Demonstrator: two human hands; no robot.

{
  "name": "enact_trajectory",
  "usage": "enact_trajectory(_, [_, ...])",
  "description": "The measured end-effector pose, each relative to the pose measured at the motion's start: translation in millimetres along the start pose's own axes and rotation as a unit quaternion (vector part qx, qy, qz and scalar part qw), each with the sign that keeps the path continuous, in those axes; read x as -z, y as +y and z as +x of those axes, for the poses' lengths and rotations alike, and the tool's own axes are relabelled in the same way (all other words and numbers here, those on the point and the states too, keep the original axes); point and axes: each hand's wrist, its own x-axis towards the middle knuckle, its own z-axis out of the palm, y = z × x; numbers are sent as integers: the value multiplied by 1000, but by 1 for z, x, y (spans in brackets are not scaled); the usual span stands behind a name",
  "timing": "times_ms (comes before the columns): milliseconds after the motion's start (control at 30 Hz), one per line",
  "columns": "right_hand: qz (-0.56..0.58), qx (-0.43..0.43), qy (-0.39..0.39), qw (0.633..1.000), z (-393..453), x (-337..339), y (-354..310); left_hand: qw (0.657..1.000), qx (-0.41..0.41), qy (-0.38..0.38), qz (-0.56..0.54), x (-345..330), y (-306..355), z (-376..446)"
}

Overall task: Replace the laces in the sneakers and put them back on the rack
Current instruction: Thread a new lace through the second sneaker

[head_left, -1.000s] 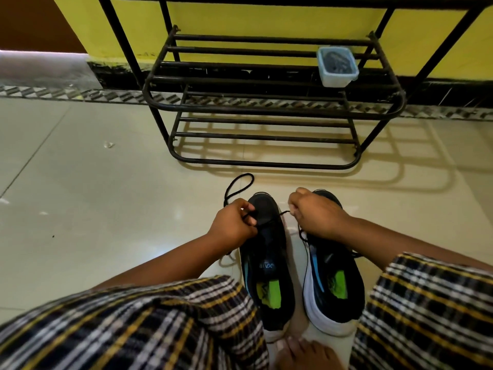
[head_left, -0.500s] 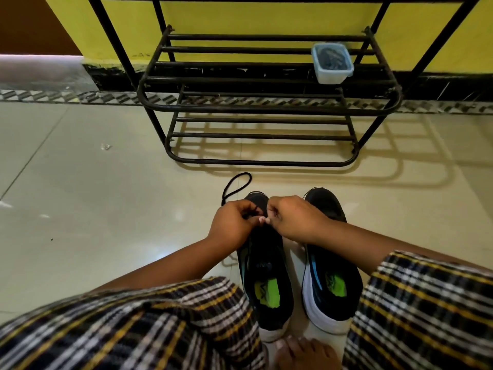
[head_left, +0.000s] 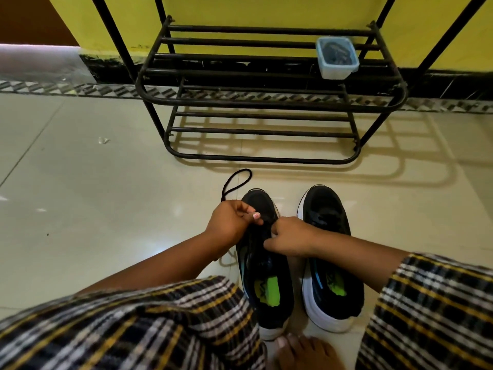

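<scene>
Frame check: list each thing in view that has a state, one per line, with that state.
Left sneaker: upright on the floor, being laced.
Right sneaker: upright beside it, untouched.
Black lace: looped loose on the floor past the left sneaker's toe.
Left hand: pinches the lace.
Right hand: fingers curled at the left sneaker's lacing.
Shoe rack: holds no shoes.
Plastic container: open, on the rack, dark contents.

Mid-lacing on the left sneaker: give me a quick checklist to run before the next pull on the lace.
1. Left hand pinches the black lace: ok.
2. Right hand on the left sneaker lacing: ok.
3. Lace through the eyelet: cannot tell, fingers hide it.
4. Loose lace loop lies free on the floor: ok.
5. Right sneaker laced: cannot tell.
6. Rack shelves have room beside the blue tub: ok.
</scene>
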Motion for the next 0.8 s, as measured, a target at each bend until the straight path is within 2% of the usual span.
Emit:
enact_trajectory(67, [3, 3, 5, 1000, -1, 0, 1, 998, 27, -15, -61, -1, 1, 1])
enact_trajectory(167, [14, 6, 7, 1000, -3, -1, 4, 994, 47, -25, -91, -1, 2, 1])
enact_trajectory(367, [17, 0, 3, 1000, -4, -2, 6, 998, 60, -14, -26, -1, 1, -1])
enact_trajectory(800, [7, -6, -2, 1000, -1, -1, 8, 997, 37, -39, -59, -4, 3, -2])
